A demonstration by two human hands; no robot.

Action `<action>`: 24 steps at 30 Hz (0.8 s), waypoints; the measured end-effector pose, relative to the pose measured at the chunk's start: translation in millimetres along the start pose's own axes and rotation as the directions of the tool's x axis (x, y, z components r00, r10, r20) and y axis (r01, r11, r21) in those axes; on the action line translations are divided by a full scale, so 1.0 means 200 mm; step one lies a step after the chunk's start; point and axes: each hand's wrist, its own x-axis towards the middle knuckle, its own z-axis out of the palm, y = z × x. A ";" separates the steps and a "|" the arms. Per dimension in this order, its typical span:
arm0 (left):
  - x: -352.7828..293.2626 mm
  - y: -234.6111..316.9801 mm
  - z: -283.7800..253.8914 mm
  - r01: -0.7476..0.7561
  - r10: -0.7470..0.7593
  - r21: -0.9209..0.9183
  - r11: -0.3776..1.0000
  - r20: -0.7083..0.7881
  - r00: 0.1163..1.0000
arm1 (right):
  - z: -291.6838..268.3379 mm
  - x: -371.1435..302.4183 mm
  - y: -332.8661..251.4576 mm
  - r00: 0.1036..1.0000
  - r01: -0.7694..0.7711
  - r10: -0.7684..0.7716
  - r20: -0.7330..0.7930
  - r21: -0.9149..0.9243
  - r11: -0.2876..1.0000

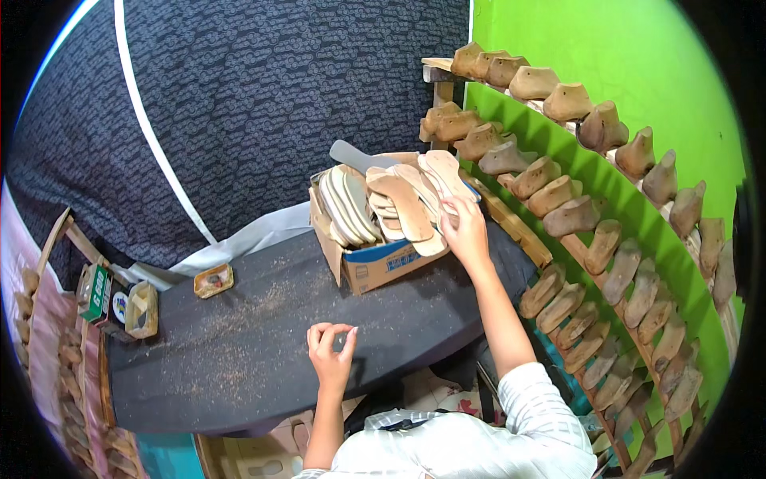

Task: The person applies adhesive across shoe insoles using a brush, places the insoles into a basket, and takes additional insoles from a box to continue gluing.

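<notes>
A cardboard box (373,276) stands on the dark-covered table, filled with shoe insoles. On its left side, a row of pale insoles (348,206) is packed on edge; tan ones (401,206) lie loosely heaped in the middle. My right hand (463,227) reaches to the box's right side, its fingers bent and closed at the edge of a light insole (444,171); the fingertips are partly hidden. Above the table's near part hovers my left hand (330,349), fingers curled and thumb apart, with nothing in it. A grey insole (357,155) juts over the box's back rim.
Wooden shoe lasts (570,101) line sloping racks along the green wall at right; more lasts stand at far left. A small yellow tray (214,281), an open container (142,310) and a green box (96,289) sit on the table's left. Shavings (231,339) litter the cloth.
</notes>
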 end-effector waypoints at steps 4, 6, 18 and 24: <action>0.16 -0.02 0.11 -0.072 0.075 -0.046 0.996 0.070 0.995 | 0.14 0.15 0.19 0.995 -0.094 0.098 -0.005 -0.321 0.942; 0.21 -0.03 0.15 -0.084 0.089 -0.061 0.995 0.099 0.991 | 0.17 0.18 0.24 0.975 -0.186 0.217 0.049 -0.359 0.915; 0.20 -0.02 0.30 -0.001 0.002 -0.040 0.999 0.025 1.000 | 0.11 0.15 0.13 0.998 -0.055 0.057 0.009 -0.148 0.987; 0.04 -0.12 0.23 0.190 -0.196 -0.255 0.948 -0.001 0.981 | 0.02 -0.10 -0.28 0.989 0.096 -0.122 0.086 0.261 0.961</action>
